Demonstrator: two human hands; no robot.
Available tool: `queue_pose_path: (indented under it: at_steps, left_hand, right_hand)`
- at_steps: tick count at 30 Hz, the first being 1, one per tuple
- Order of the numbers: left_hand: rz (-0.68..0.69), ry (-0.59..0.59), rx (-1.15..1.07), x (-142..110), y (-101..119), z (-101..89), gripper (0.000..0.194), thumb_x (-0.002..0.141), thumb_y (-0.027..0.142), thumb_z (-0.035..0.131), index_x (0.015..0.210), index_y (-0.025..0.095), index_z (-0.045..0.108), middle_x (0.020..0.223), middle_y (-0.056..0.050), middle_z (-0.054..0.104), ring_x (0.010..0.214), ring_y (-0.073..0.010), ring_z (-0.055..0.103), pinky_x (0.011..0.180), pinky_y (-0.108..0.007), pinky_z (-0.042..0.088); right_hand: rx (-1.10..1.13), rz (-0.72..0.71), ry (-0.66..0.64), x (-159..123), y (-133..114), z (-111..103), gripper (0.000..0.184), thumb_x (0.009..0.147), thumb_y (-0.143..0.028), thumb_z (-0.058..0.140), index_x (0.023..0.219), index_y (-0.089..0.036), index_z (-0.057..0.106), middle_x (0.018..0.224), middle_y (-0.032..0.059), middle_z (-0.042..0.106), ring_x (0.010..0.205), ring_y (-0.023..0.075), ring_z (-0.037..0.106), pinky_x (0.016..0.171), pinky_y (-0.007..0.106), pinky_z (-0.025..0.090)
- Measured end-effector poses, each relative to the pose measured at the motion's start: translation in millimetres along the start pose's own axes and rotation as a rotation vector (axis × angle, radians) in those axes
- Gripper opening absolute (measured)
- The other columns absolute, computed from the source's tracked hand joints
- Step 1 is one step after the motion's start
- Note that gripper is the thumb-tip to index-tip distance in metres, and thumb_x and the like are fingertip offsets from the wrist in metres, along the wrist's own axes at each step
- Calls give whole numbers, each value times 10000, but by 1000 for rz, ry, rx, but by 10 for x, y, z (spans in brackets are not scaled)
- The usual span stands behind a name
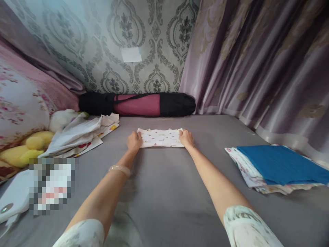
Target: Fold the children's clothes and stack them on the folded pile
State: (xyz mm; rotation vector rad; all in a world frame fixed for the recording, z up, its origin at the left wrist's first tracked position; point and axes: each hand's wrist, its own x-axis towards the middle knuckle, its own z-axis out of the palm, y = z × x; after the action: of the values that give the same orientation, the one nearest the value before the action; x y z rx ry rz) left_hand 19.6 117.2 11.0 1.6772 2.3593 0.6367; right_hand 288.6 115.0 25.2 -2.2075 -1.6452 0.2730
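Note:
A white cloth [160, 138] with a small scattered print lies folded into a narrow rectangle on the grey bed sheet [164, 185]. My left hand [134, 140] grips its left end, the fingers closed on the fabric. At the opposite end my right hand [186, 138] pinches the cloth near its far corner. Both arms reach straight out, and the cloth is stretched fairly flat between the hands. A pale bangle [119, 168] circles my left wrist.
To the right sits a stack of folded cloths, a blue cloth [280, 164] on top. A black and maroon roll bag [137, 104] lies against the wall. At left are crumpled white fabric [74, 132], a yellow plush toy [28, 149] and a white device [19, 192] with a cable.

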Motion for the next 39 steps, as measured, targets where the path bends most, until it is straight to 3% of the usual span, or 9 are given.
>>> queue_pose_path:
  at_steps: [7,14,17,20,23,26,31,35,39]
  left_hand:
    - [-54,27,-5,5,38,-14,344,922,384,401,1065,132,586,1056,-236,674,1034,-349,644,815,-441,487]
    - [-123,-4,-79,63,-16,-115,313,886,391,463,1030,141,583,1076,-227,668,1024,-345,638,813,-431,486]
    - [-17,105,16,38,-11,-154,357,890,389,461,1088,109,564,1122,-248,629,1070,-358,604,859,-449,467]
    - [210,170,87,-24,66,-144,360,910,351,430,1126,96,565,1157,-242,602,1117,-357,568,911,-455,444]
    - [491,79,61,-107,193,-68,357,938,311,380,1184,124,560,1201,-197,608,1157,-306,556,974,-431,424]
    - [696,-43,34,-181,301,34,376,946,289,370,1261,169,536,1337,-142,559,1293,-266,464,1077,-428,348]
    - [731,-125,63,-213,359,114,444,957,281,333,1365,179,477,1457,-126,461,1404,-273,325,1146,-478,234]
    - [697,-164,105,-217,337,127,476,971,312,302,1395,160,457,1482,-133,429,1425,-287,280,1155,-493,191]
    - [639,-193,145,-272,293,163,499,979,371,301,1443,217,403,1534,-92,352,1442,-294,235,1155,-529,151]
  right_hand:
    - [8,112,21,12,-72,3,376,947,-342,442,1129,-86,651,1065,242,679,1023,313,664,827,405,505]
    - [27,104,-58,46,-40,-79,407,936,-393,441,1105,-108,678,1094,237,672,1045,324,651,810,402,503]
    - [-44,15,24,-27,-87,-124,399,950,-354,414,1135,-90,649,1103,244,657,1033,329,642,826,420,487]
    - [-129,-207,151,-149,-219,-103,363,961,-240,357,1162,-92,620,1198,239,610,1119,318,584,923,441,432]
    - [-107,-477,106,-277,-388,-2,397,970,-212,302,1235,-135,587,1353,179,536,1269,286,470,1060,460,314]
    - [-86,-625,-23,-376,-530,117,460,979,-255,289,1391,-146,462,1507,115,389,1408,256,290,1152,494,148]
    - [-120,-680,-181,-416,-645,177,533,974,-289,269,1477,-128,344,1560,100,286,1457,241,175,1169,521,53]
    - [-135,-687,-185,-388,-637,207,536,966,-271,272,1478,-128,344,1557,93,295,1455,239,182,1171,521,50]
    - [-109,-671,-168,-374,-577,312,523,971,-289,282,1475,-173,360,1550,68,315,1441,251,223,1159,536,117]
